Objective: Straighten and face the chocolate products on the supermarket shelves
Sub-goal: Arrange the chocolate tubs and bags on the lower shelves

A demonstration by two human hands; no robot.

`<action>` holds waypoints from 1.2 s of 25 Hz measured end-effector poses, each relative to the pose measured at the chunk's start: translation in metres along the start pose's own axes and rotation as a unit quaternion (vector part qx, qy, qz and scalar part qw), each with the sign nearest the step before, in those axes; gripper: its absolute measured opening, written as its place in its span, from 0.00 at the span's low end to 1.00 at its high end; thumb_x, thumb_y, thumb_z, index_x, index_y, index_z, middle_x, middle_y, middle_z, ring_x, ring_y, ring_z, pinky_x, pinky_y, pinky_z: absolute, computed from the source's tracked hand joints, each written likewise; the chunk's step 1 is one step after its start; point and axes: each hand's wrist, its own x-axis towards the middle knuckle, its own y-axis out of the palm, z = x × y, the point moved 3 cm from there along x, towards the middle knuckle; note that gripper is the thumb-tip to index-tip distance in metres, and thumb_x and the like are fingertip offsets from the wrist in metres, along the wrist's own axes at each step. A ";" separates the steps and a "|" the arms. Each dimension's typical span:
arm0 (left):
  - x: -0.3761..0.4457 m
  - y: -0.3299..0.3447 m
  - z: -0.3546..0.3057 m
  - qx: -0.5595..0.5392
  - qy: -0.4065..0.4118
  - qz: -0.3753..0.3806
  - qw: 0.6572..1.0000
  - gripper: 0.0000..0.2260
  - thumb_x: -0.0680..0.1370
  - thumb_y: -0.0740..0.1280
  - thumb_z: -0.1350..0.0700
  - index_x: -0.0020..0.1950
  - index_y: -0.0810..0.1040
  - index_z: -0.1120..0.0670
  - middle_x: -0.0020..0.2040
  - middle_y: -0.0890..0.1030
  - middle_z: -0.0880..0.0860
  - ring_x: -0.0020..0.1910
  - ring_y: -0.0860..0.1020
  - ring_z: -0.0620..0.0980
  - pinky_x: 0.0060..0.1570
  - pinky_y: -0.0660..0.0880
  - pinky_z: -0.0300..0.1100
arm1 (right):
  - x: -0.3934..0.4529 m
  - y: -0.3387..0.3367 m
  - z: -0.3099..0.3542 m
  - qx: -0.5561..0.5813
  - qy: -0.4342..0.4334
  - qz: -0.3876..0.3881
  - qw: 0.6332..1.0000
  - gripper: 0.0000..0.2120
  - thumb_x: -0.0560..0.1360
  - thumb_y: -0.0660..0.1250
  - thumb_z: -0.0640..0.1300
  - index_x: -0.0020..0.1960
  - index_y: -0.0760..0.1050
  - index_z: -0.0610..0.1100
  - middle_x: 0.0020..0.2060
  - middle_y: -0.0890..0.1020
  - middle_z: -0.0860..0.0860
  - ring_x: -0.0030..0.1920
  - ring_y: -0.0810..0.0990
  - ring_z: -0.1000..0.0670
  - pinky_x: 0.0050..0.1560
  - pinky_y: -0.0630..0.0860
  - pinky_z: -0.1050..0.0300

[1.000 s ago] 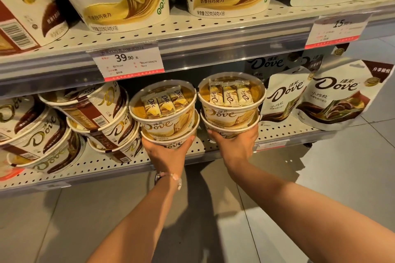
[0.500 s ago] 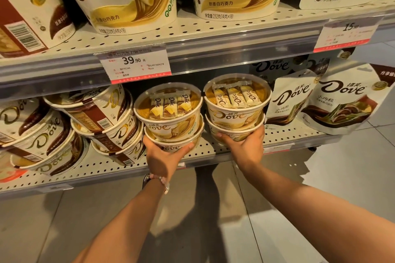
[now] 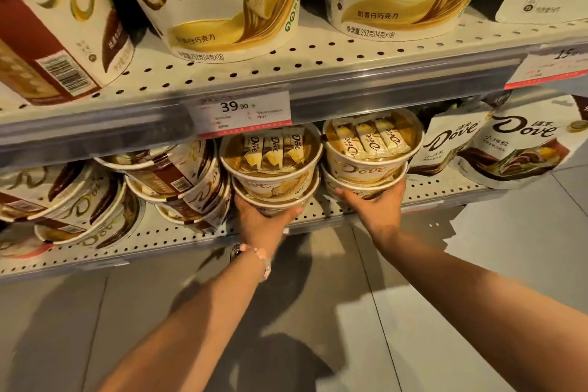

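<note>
I see two stacks of white-chocolate tubs on the lower shelf (image 3: 318,216) — clear lids, gold-cream sides. My left hand (image 3: 261,219) cups the left stack (image 3: 270,169); right hand (image 3: 375,204) grips the right stack (image 3: 369,153) — fingers curled under each bottom tub.
</note>
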 end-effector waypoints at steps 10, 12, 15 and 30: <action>-0.001 -0.006 0.001 0.004 -0.026 0.071 0.997 0.53 0.58 0.80 0.47 0.75 0.53 0.49 0.72 0.65 0.49 0.72 0.62 0.50 0.71 0.59 0.50 | -0.011 0.000 -0.004 0.050 -0.034 0.014 0.998 0.53 0.61 0.80 0.45 0.75 0.50 0.51 0.71 0.65 0.47 0.71 0.63 0.47 0.72 0.60 0.48; -0.008 -0.021 -0.009 0.051 -0.033 0.105 0.993 0.49 0.60 0.78 0.43 0.74 0.54 0.49 0.72 0.63 0.46 0.71 0.61 0.48 0.71 0.58 0.50 | -0.022 -0.002 0.012 0.062 0.003 0.033 0.998 0.47 0.65 0.77 0.39 0.74 0.53 0.47 0.71 0.66 0.46 0.70 0.65 0.46 0.71 0.62 0.49; -0.023 -0.053 -0.040 0.053 -0.028 0.139 0.989 0.33 0.63 0.78 0.45 0.62 0.66 0.49 0.62 0.73 0.46 0.61 0.72 0.48 0.63 0.69 0.46 | -0.058 -0.009 0.051 0.070 0.034 0.069 0.995 0.31 0.71 0.71 0.37 0.70 0.62 0.42 0.67 0.71 0.43 0.64 0.70 0.46 0.64 0.66 0.52; -0.053 -0.230 -0.259 0.067 0.218 -0.215 0.950 0.45 0.61 0.79 0.49 0.69 0.58 0.57 0.65 0.67 0.56 0.65 0.67 0.52 0.64 0.67 0.47 | -0.167 0.107 0.316 -0.056 -0.300 0.250 0.919 0.32 0.70 0.70 0.39 0.71 0.62 0.42 0.66 0.69 0.46 0.67 0.67 0.49 0.69 0.64 0.58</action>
